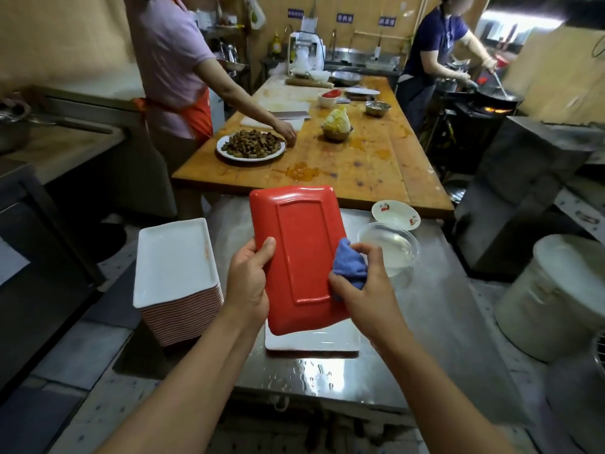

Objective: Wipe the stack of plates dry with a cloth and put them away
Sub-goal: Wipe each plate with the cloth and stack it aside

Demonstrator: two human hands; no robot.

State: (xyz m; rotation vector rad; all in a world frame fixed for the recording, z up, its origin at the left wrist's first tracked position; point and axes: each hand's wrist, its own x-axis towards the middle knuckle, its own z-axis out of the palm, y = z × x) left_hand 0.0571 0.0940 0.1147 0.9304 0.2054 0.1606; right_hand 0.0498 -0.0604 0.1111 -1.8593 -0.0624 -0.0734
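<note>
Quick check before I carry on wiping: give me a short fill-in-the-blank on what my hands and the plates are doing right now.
1. The left hand grips the ____ plate, underside toward the camera.
2. The right hand presses a ____ cloth against that plate.
3. The tall plate stack stands to the ____ of the held plate.

Missing words: red; blue; left

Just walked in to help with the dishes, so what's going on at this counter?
A person is drying plates. The left hand holds a red rectangular plate bottom side up, while the right hand rubs a blue cloth along its right edge. Under it another plate lies on the wet steel counter. A tall stack of plates stands to the left. Two other people work at the wooden table behind.
</note>
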